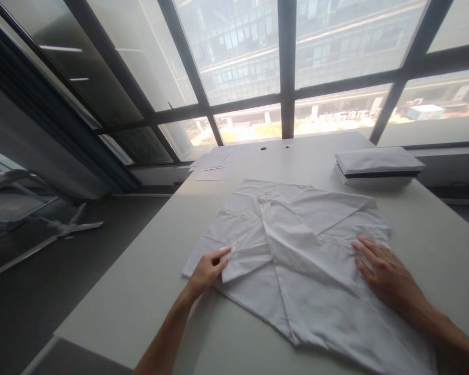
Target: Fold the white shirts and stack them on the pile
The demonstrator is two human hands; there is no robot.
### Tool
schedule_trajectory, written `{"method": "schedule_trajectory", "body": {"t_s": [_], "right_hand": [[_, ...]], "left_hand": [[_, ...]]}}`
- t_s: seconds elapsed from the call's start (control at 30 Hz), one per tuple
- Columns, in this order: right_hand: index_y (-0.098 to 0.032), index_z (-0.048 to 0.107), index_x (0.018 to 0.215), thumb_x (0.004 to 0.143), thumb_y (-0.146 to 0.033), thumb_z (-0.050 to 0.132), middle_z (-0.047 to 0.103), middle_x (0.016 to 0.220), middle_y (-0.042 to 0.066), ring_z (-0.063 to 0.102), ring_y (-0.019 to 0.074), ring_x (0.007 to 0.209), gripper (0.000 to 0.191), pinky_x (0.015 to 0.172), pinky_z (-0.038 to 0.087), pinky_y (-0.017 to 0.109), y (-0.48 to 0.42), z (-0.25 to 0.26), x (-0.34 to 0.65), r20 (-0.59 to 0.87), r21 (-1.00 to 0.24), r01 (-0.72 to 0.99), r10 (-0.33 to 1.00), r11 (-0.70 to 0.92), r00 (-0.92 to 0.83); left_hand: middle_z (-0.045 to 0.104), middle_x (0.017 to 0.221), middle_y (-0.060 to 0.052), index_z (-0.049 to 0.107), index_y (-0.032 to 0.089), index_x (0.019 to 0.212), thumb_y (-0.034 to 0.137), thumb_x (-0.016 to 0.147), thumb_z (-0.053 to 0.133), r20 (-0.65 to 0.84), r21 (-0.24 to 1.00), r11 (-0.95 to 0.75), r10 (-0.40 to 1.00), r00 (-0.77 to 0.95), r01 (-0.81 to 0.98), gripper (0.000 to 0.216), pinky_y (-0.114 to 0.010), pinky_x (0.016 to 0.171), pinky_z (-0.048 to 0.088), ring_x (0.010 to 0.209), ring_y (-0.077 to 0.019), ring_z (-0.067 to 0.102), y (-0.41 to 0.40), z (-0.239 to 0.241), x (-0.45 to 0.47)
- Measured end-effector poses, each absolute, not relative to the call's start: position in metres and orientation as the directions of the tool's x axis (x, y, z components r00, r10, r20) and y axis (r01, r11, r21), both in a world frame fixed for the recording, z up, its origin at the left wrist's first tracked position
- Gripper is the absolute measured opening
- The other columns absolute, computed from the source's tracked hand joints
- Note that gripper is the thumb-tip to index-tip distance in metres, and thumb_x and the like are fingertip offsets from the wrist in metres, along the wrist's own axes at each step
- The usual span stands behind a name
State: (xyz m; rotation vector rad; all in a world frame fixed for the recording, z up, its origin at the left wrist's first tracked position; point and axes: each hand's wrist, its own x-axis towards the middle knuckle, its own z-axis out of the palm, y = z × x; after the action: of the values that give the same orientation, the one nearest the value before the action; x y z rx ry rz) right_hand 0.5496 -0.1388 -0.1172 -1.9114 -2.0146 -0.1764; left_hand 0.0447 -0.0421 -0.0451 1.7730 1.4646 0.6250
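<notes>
Cloth [297, 250] lies on table [140, 291], prob. light, soft, non-slip, creases easily; L hand [208, 271] pinches a loose edge, R hand [386, 273] rests on top w/o gripping; best held approx. at corners.

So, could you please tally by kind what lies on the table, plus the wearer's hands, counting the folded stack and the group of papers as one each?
Spread white cloth: 1
Folded stack: 1
Group of loose papers: 1
Hands: 2, the left hand and the right hand
Total: 5
</notes>
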Motion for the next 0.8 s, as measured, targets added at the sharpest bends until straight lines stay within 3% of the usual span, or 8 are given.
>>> {"method": "schedule_trajectory", "body": {"t_s": [0.17, 0.4, 0.63, 0.8], "right_hand": [[-0.02, 0.057, 0.135, 0.095, -0.041, 0.043, 0.052, 0.149, 0.015, 0.049, 0.0362, 0.136, 0.047, 0.116, 0.034, 0.051, -0.139, -0.118, 0.551, 0.34, -0.162, 0.983, 0.94, 0.083, -0.024], [-0.022, 0.058, 0.135, 0.094, -0.042, 0.043, 0.053, 0.147, 0.014, 0.05, 0.0369, 0.135, 0.048, 0.113, 0.037, 0.053, -0.139, -0.117, 0.55, 0.343, -0.174, 0.981, 0.939, 0.081, -0.017], [-0.022, 0.058, 0.136, 0.093, -0.043, 0.043, 0.052, 0.148, 0.014, 0.049, 0.0357, 0.135, 0.05, 0.113, 0.037, 0.052, -0.138, -0.116, 0.551, 0.335, -0.177, 0.981, 0.942, 0.075, -0.012], [-0.018, 0.058, 0.136, 0.094, -0.043, 0.042, 0.052, 0.148, 0.016, 0.049, 0.036, 0.135, 0.051, 0.114, 0.037, 0.053, -0.139, -0.115, 0.55, 0.33, -0.161, 0.984, 0.944, 0.08, -0.023]], "left_hand": [[0.071, 0.124, -0.009, 0.071, 0.018, 0.125, 0.038, 0.087, 0.063, 0.028, 0.69, -0.2, 0.968, 0.25, 0.695, 0.044, -0.036, 0.103, 0.047, 0.115, -0.0274, 0.064, -0.052, -0.047, 0.048], [0.074, 0.113, -0.008, 0.07, 0.017, 0.128, 0.037, 0.091, 0.059, 0.074, 0.606, -0.252, 0.962, 0.261, 0.755, 0.043, -0.031, 0.086, 0.053, 0.09, -0.0216, 0.069, -0.06, -0.043, 0.048], [0.073, 0.113, -0.006, 0.068, 0.021, 0.13, 0.035, 0.094, 0.056, 0.066, 0.542, -0.289, 0.951, 0.303, 0.79, 0.04, -0.031, 0.089, 0.053, 0.097, -0.021, 0.068, -0.061, -0.048, 0.043], [0.063, 0.09, -0.006, 0.067, 0.027, 0.131, 0.036, 0.096, 0.055, 0.135, 0.309, -0.349, 0.937, 0.323, 0.885, 0.039, -0.035, 0.085, 0.051, 0.087, -0.0215, 0.061, -0.064, -0.055, 0.043]]}}
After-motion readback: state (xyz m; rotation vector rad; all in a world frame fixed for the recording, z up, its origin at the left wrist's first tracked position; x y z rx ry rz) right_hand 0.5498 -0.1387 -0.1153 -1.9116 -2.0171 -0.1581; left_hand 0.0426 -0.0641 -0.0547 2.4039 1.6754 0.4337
